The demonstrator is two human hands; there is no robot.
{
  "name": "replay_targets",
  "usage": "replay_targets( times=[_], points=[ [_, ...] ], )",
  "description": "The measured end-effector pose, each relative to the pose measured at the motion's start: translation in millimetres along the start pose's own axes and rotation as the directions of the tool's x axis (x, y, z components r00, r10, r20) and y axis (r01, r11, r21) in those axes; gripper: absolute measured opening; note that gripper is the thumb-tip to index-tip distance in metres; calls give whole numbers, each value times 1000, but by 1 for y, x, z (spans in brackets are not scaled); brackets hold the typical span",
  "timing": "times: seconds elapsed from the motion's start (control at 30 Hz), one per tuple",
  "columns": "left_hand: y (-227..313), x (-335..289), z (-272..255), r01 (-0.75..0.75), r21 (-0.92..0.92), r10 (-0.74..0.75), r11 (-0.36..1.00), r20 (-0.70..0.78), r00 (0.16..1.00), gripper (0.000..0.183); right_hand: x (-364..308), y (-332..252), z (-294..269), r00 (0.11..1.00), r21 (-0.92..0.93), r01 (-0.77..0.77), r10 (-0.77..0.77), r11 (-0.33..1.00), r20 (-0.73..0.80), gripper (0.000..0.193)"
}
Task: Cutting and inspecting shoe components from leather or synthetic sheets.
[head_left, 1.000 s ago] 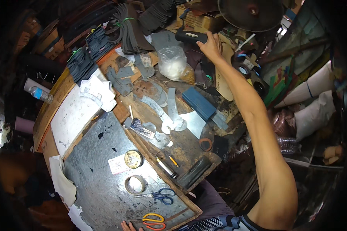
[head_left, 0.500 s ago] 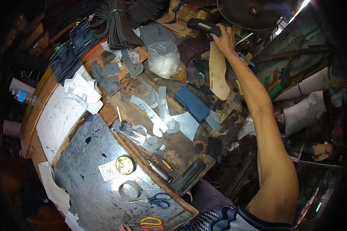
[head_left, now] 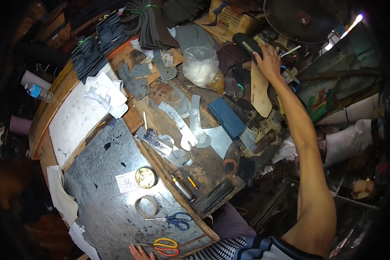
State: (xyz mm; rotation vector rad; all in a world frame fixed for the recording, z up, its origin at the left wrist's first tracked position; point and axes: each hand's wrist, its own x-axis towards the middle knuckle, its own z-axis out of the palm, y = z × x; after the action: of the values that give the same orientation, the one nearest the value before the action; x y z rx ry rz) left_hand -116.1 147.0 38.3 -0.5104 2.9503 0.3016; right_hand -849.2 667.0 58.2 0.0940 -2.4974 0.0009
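My right hand reaches out at the far right of the bench. Its fingers close on the near end of a dark, rounded, elongated object with a small pale oval mark; its exact kind is unclear. Just below that hand lies a tan sole-shaped pattern with handwriting on it. At the bottom edge, my left hand rests partly in view on the grey metal-topped table, fingers spread and holding nothing. Beside it are scissors with yellow and orange handles.
Blue-handled scissors, a tape roll and a round tin lie on the metal top. Farther off are a blue box, a clear plastic bag, grey cut pieces and a fan.
The whole view has shifted, so things appear farther right and lower. My right hand has brought the dark object slightly nearer and tilted it more steeply. More of my left hand shows.
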Motion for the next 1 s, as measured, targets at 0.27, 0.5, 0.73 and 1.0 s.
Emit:
replay_targets(
  times=[0.27,0.5,0.73,1.0],
  points=[
    [0,0,2,-19,10,20,1000,-39,999,72,29,-157,-6,950,728,-36,-203,685,238,69],
    [3,2,3,19,-24,-19,1000,-18,1000,71,-10,-189,30,856,565,82,-348,821,383,33],
    [-2,4,1,-15,-5,15,1000,-30,999,69,-28,-146,-36,662,627,233,-594,743,458,28],
    [-1,0,1,-8,15,9,1000,-43,999,69,-14,-166,-40,467,686,120,-650,718,599,49]
  ],
)
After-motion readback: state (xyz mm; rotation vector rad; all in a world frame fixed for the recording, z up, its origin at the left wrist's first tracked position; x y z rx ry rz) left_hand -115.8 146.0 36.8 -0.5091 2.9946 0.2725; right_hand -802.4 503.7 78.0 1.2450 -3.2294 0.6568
